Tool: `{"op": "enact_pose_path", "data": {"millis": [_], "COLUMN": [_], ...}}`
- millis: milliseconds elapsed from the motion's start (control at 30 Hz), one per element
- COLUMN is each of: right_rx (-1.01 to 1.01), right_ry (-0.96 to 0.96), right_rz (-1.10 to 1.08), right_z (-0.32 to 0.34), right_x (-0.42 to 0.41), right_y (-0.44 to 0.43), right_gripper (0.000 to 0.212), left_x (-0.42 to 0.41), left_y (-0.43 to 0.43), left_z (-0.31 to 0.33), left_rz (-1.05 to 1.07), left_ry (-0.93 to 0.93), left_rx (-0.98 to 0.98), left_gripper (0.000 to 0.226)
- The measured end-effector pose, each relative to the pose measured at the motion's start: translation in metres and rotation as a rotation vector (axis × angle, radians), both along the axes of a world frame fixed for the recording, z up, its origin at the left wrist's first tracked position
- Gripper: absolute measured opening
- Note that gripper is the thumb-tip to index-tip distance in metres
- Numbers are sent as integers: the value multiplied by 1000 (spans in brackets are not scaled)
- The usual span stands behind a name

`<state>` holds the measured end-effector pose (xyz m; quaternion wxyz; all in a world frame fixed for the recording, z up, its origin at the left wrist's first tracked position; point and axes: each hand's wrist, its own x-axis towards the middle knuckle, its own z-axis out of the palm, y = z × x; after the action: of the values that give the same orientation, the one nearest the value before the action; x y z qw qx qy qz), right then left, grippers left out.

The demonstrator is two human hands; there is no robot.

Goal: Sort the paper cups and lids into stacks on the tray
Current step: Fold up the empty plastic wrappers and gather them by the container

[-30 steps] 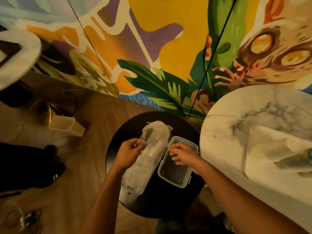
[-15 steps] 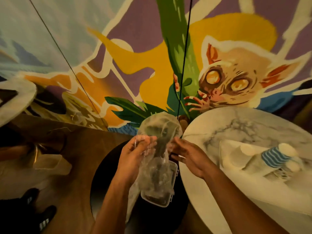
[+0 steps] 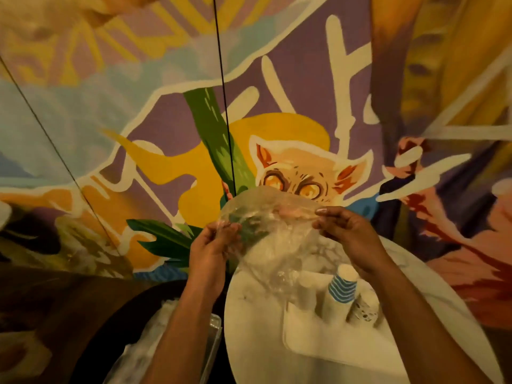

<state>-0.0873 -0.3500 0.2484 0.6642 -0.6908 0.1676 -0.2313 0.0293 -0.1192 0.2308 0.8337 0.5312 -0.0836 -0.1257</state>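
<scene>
A clear plastic bag [image 3: 266, 231] is stretched open in the air between my two hands, above the far edge of the marble table. My left hand [image 3: 213, 245] pinches its left edge and my right hand [image 3: 343, 231] pinches its right edge. Below the bag a white tray [image 3: 318, 342] lies on the table. On the tray stand a blue-striped paper cup stack [image 3: 342, 286], a plain white cup stack [image 3: 306, 293] to its left and a patterned cup stack [image 3: 363, 306] to its right. I cannot tell what the bag holds.
The round marble table [image 3: 249, 328] fills the lower right. A black round side table [image 3: 116, 328] at lower left carries a clear plastic container [image 3: 213, 336] and another crumpled plastic bag [image 3: 155, 328]. A painted mural wall stands close behind both tables.
Both hands have lifted the bag off the black table, carried it up and to the right over the marble table, and pulled its mouth wide. The view has tilted upward.
</scene>
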Motion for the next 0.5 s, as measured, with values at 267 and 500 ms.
{"op": "enact_pose_path", "data": {"millis": [267, 500], "right_rx": [-88, -192], "right_ry": [-96, -97], "right_rz": [-57, -44], "right_z": [32, 49], "right_x": [-78, -122], "right_y": [-71, -118], "right_gripper": [31, 26], "left_x": [-56, -85], "left_y": [-66, -98], "left_z": [26, 31], "left_rz": [-8, 3], "left_ry": [-95, -409], "left_rx": [-80, 256], "left_gripper": [51, 24]}}
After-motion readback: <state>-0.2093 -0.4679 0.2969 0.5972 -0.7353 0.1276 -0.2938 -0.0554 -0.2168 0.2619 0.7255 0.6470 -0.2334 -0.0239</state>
